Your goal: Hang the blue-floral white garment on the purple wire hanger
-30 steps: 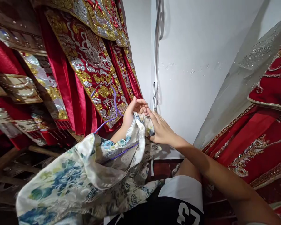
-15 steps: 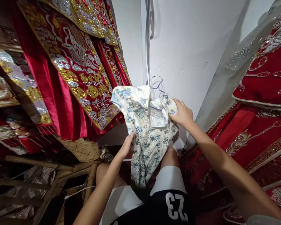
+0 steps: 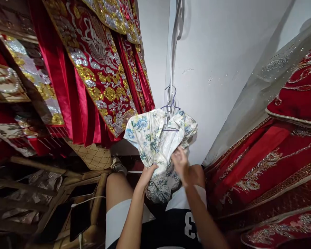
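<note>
A white floral dress (image 3: pixel 147 135) with blue flowers and green leaves hangs in front of my knees on a thin purple hanger (image 3: pixel 173 100). Its neckline gapes, showing the pale lining and the hanger's lower bar. My left hand (image 3: pixel 148 175) grips the dress's left side at waist height, thumb on top of the cloth. At the right front edge, below the neckline, my right hand (image 3: pixel 180 165) has bent fingers on the fabric, slightly blurred. The lower part of the dress is bunched between my thighs.
Red gowns with gold and silver embroidery (image 3: pixel 103 76) hang at left. More beaded red gowns (image 3: pixel 287 152) stand at right beside a sheer veil (image 3: pixel 251 83). A white wall (image 3: pixel 209 45) rises behind. At lower left, a wooden chair (image 3: pixel 100 197) holds dark phone-like devices (image 3: pixel 79 219) with a white cable.
My right hand has left the right sleeve and moved down to the front edge. The lower dress has bunched up. My left hand sits slightly lower. The view has shifted somewhat.
</note>
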The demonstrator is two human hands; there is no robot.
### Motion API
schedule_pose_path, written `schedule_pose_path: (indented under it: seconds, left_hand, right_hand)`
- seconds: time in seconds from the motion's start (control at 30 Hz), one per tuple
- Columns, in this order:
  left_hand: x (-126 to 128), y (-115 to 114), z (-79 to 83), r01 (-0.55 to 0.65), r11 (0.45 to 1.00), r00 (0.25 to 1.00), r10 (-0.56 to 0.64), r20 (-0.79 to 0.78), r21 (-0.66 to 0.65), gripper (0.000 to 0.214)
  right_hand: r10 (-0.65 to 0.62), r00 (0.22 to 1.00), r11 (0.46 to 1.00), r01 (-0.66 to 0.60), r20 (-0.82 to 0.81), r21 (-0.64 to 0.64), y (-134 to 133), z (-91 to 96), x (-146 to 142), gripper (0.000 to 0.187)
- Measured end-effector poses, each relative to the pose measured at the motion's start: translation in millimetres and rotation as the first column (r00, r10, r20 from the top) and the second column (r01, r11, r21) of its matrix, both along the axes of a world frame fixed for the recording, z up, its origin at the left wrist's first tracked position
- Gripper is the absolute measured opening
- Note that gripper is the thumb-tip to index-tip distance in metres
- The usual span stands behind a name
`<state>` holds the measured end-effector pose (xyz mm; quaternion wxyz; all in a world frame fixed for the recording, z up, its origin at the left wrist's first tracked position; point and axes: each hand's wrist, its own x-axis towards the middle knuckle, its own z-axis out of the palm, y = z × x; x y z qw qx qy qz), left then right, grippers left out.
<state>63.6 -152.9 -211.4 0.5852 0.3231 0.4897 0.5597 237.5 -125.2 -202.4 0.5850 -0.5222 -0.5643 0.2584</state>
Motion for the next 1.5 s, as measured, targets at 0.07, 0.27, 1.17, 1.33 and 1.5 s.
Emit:
schedule_pose_path:
  seconds: [0.07,0.27,1.17,1.33,1.5]
  left_hand:
    - [-2,-1,2.3,-0.015,0.999,0.999,0.016,-0.037,0.036,0.048]
    - [-13,-6,6.4,-0.057,0.996,0.997,0.06,-0.039,0.067,0.053]
    - [5,-10,-20.7,-0.392,0.878,0.872,0.45,-0.194,0.276,0.045]
    - [25,-20,-39.3,-0.277,0.744,0.753,0.561,-0.344,0.608,0.035]
    - [54,-24,-55.5,-0.025,0.835,0.852,0.305,-0.426,0.55,0.018]
  right_hand:
    - [0.042,0.971,0.995,-0.061,-0.237,-0.074,-18,-31.1,-33,0.05]
    - [0.042,0.895,0.995,-0.079,-0.444,-0.065,-36,-34.6,-59,0.042]
    - [-0.101,0.966,0.995,0.104,-0.236,0.001,-48,-52.9,-14,0.037]
    - [-0.08,0.978,0.996,0.087,-0.194,0.032,-48,-53.6,-20,0.034]
    - [-0.011,0.994,0.999,0.016,-0.105,0.048,-59,-58.8,-32,0.023]
